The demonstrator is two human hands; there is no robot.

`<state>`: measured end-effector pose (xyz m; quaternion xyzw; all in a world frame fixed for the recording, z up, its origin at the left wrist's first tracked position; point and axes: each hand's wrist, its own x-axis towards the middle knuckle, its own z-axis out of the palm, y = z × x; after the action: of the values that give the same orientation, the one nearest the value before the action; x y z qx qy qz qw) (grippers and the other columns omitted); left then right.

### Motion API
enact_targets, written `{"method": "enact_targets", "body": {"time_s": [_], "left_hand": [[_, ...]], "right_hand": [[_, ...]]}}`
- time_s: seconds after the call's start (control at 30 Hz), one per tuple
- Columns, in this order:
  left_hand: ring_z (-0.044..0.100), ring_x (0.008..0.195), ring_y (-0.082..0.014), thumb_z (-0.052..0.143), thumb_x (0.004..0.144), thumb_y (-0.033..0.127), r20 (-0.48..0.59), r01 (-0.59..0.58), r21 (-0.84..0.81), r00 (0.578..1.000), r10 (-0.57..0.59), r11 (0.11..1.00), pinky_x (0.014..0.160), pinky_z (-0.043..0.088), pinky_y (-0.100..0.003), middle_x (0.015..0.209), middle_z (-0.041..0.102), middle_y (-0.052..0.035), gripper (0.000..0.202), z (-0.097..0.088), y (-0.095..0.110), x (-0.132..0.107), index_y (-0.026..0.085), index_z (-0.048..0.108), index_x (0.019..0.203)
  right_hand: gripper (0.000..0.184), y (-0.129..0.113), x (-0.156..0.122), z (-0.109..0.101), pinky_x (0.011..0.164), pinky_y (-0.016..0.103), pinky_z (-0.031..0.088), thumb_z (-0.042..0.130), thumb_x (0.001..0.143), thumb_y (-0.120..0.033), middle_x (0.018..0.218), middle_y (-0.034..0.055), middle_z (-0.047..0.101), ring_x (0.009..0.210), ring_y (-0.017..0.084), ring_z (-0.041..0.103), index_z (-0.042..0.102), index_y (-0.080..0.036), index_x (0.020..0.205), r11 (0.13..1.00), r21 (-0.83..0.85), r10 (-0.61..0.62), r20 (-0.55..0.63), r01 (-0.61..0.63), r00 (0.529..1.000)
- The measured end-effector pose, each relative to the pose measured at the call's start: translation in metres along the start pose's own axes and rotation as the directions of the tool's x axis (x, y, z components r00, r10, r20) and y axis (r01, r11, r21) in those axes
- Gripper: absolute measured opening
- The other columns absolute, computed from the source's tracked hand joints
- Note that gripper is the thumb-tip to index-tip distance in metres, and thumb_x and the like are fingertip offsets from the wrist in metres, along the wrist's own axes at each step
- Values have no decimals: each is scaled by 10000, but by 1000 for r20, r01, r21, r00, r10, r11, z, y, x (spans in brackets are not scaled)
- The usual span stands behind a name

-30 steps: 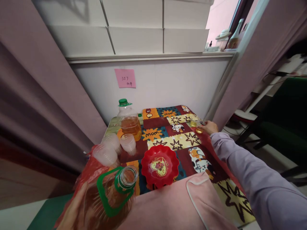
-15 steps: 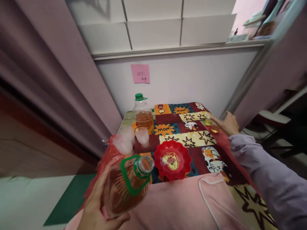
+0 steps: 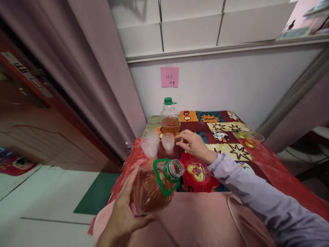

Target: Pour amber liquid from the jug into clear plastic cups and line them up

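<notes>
My left hand (image 3: 125, 209) is wrapped round a large clear plastic bottle (image 3: 151, 188) of amber liquid. The bottle has a green handle and leans to the right, its mouth uncapped. My right hand (image 3: 192, 144) reaches over the table with thumb and fingers a little apart, close to the right side of a stack of clear plastic cups (image 3: 168, 142). Whether the fingertips touch the cups I cannot tell. More stacked cups (image 3: 149, 147) stand to the left. Below my right wrist lies a red scalloped dish (image 3: 196, 175), partly covered by my forearm.
A second bottle (image 3: 170, 125) with a green cap, partly filled, stands at the back. Two cups of yellow liquid (image 3: 250, 142) are at the right edge. Patterned mats (image 3: 221, 127) and red plastic sheeting (image 3: 282, 164) cover the table, which meets a white wall (image 3: 218, 82).
My right hand has moved left from the liquid-filled cups at the right edge to the cup stack. The view has turned left. My left hand still holds the tilted bottle.
</notes>
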<state>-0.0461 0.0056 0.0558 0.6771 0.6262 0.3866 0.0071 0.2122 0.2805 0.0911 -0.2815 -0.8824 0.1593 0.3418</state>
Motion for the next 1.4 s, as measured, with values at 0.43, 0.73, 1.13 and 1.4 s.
{"method": "enact_targets", "body": {"time_s": [0.43, 0.73, 1.13, 1.4], "left_hand": [[639, 1471, -543, 930, 623, 834, 5, -12, 22, 1000, 12, 1000, 1085, 632, -752, 1704, 601, -143, 1428, -1, 3, 2, 456, 226, 1805], [674, 1434, -529, 942, 621, 833, -33, -27, 23, 999, 28, 999, 1064, 636, -733, 1695, 594, -213, 1448, 0, 3, -1, 379, 251, 1810], [648, 1474, -509, 904, 672, 849, -2, -5, -5, 1000, 5, 1000, 1111, 616, -740, 1699, 602, -172, 1369, 0, 5, -1, 439, 245, 1800], [638, 1471, -547, 926, 639, 850, -15, -22, 12, 1000, 22, 1000, 1094, 610, -760, 1686, 590, -246, 1435, -1, 5, 1, 382, 241, 1810]], "right_hand": [[297, -20, 42, 30, 991, 337, 593, 594, 1099, -185, 1350, 124, 831, 1228, 276, 786, 859, -221, 1227, 953, -295, 51, 390, 72, 919], [172, -6, 36, 42, 976, 336, 564, 664, 1066, -127, 1145, 148, 822, 1109, 255, 766, 821, -157, 1130, 972, -227, 3, 269, 61, 963], [159, 6, 28, 51, 798, 298, 497, 830, 980, -208, 937, 37, 720, 843, 190, 655, 690, -210, 905, 998, -67, -4, 36, 7, 999], [157, -15, 25, -13, 888, 360, 556, 696, 1073, -316, 983, 72, 762, 940, 237, 702, 699, -235, 939, 997, 2, -73, -214, 76, 974]]}}
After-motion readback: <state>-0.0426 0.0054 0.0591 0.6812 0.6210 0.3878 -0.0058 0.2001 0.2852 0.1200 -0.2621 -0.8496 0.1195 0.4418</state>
